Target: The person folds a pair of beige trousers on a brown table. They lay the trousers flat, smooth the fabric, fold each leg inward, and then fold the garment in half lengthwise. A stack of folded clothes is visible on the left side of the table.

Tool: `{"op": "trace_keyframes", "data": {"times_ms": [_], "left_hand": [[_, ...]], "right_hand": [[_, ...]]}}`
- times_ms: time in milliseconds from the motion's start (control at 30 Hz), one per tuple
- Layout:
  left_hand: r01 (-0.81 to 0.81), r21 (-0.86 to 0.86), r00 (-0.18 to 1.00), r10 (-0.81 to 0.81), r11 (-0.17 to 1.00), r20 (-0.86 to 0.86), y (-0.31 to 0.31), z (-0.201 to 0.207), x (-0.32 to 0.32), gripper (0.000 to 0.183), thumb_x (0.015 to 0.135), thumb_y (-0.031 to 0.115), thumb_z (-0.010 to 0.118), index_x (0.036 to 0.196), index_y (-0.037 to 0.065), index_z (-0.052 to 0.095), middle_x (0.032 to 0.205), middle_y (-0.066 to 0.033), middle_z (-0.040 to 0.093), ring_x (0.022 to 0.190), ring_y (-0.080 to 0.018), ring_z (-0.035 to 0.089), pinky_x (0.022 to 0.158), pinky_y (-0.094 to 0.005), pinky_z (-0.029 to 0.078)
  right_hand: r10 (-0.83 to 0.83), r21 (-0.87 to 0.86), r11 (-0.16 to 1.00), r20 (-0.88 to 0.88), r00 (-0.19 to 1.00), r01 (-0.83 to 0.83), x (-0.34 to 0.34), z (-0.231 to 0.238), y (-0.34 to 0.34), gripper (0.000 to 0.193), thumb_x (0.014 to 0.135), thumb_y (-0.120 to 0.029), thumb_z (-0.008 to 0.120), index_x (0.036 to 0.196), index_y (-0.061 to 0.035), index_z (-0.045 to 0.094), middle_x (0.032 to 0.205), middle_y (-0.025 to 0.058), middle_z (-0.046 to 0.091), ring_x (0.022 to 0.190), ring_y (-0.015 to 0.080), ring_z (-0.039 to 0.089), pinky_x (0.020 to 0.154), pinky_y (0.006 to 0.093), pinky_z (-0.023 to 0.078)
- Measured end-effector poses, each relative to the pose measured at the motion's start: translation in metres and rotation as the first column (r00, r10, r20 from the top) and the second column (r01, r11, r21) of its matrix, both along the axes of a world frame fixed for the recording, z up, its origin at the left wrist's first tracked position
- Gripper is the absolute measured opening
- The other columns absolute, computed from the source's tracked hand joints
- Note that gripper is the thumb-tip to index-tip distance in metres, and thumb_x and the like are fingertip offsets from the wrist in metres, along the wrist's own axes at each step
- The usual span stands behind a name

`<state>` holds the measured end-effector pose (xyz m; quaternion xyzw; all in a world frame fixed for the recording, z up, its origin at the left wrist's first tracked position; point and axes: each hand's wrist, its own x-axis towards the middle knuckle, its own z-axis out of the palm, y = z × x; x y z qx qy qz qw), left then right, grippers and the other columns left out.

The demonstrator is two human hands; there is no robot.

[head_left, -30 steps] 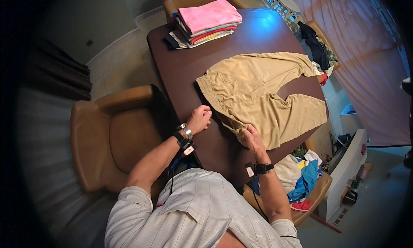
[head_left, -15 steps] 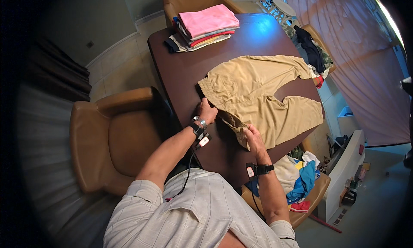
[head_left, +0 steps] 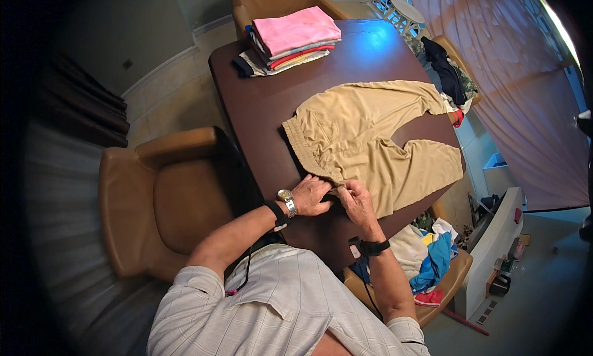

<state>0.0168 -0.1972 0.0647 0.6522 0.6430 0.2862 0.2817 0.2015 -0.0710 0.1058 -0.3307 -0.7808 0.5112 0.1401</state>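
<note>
A pair of tan pants (head_left: 377, 121) with a gathered elastic waistband lies spread on the dark brown table (head_left: 259, 109), legs pointing to the right. My right hand (head_left: 359, 203) is closed on the near corner of the waistband, thumb and fingers pinching the cloth. Close beside it, my left hand (head_left: 311, 196) has its fingers at the same stretch of waistband and appears to grip its edge; the fingertips are partly hidden by the cloth.
A folded clothes stack (head_left: 296, 38), pink on top, stands at the table's far left. Loose clothes fill a chair (head_left: 454, 275) at near right and another chair (head_left: 472, 78) at far right. A tan armchair (head_left: 185, 201) stands at the left.
My left hand has moved right along the waistband, close to my right hand. The near corner of the waistband has been drawn inward, and its opening looks flatter.
</note>
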Motion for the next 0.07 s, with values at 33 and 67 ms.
{"op": "trace_keyframes", "data": {"times_ms": [33, 67], "left_hand": [[-0.047, -0.023, 0.998, 0.048, 0.999, 0.046, 0.001, -0.006, 0.001, 0.045, 0.087, 0.035, 0.080, 0.121, 0.007, 0.070, 0.118, -0.0203, 0.073, 0.117, -0.0384, 0.067, 0.101, -0.0509, 0.049], [-0.097, -0.048, 0.991, 0.101, 0.994, 0.088, 0.001, -0.022, 0.004, 0.051, 0.086, 0.039, 0.082, 0.127, 0.010, 0.071, 0.122, -0.0214, 0.074, 0.121, -0.0376, 0.067, 0.102, -0.0506, 0.049]], "right_hand": [[0.059, 0.105, 0.993, -0.006, 0.998, -0.058, -0.005, 0.011, -0.002, 0.020, 0.105, -0.017, 0.072, 0.118, -0.0008, 0.076, 0.109, 0.0146, 0.074, 0.099, 0.0290, 0.070, 0.087, 0.0394, 0.057], [0.125, 0.108, 0.984, 0.130, 0.984, -0.139, -0.013, 0.024, -0.001, 0.023, 0.104, -0.020, 0.075, 0.117, -0.0010, 0.076, 0.113, 0.0148, 0.075, 0.107, 0.0311, 0.071, 0.097, 0.0436, 0.057]]}}
